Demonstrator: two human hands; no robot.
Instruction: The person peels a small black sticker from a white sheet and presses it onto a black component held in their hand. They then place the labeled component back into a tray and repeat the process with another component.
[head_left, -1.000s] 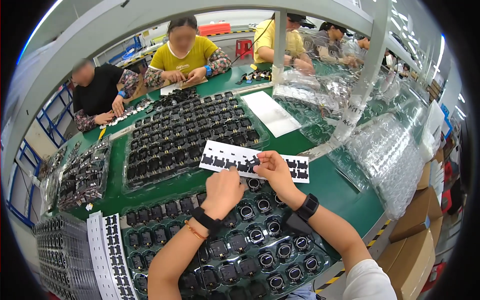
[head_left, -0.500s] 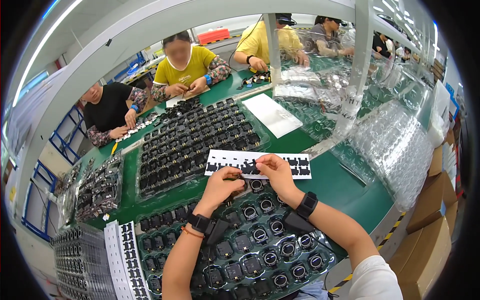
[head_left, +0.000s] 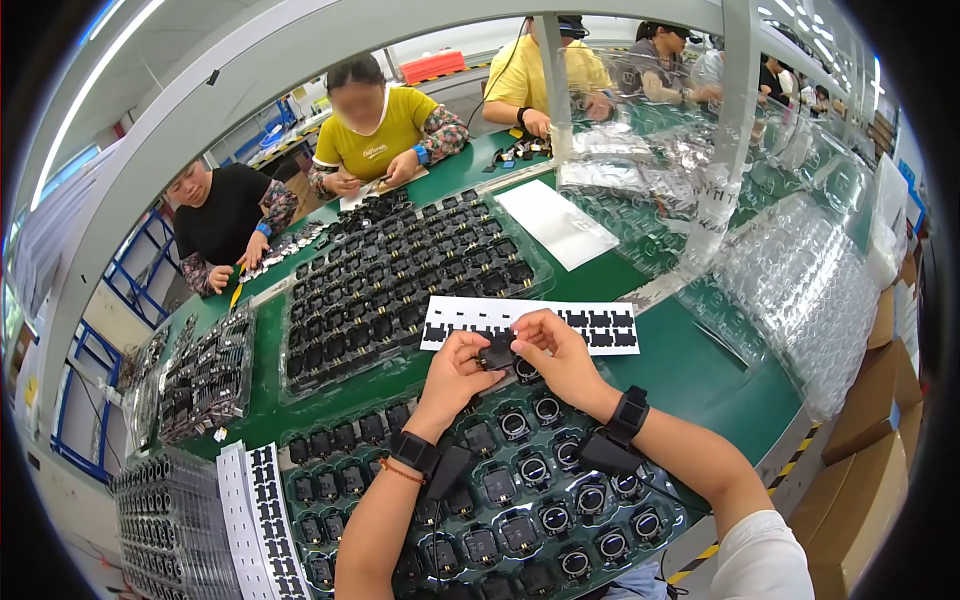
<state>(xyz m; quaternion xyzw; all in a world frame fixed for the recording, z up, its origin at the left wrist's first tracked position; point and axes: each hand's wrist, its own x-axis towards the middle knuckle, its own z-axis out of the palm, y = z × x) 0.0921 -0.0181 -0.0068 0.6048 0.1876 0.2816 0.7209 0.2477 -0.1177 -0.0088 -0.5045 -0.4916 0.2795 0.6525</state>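
My left hand (head_left: 458, 374) is closed on a small square black plastic housing (head_left: 497, 351), gripping its left side between thumb and fingers. The fingertips of my right hand (head_left: 558, 352) press together at the housing's right edge; whether they pinch a thin black piece there is too small to tell. Just behind both hands lies a white sheet (head_left: 590, 308) with rows of black die-cut stickers, partly covered by my fingers. Below my wrists, a clear plastic tray (head_left: 662, 492) holds rows of black housings, several with round silver-ringed faces.
A larger tray of black parts (head_left: 400, 275) lies beyond my hands. Stacked trays (head_left: 165, 520) and more sticker sheets (head_left: 238, 500) are at the left. Clear empty trays (head_left: 790, 290) pile up at the right beside cardboard boxes (head_left: 850, 500). A metal post (head_left: 738, 110) rises from the bench; co-workers sit opposite.
My right hand has come off the sticker sheet toward my left hand. The black housing has risen into view between my fingers, and both hands now meet at it. The view has shifted slightly.
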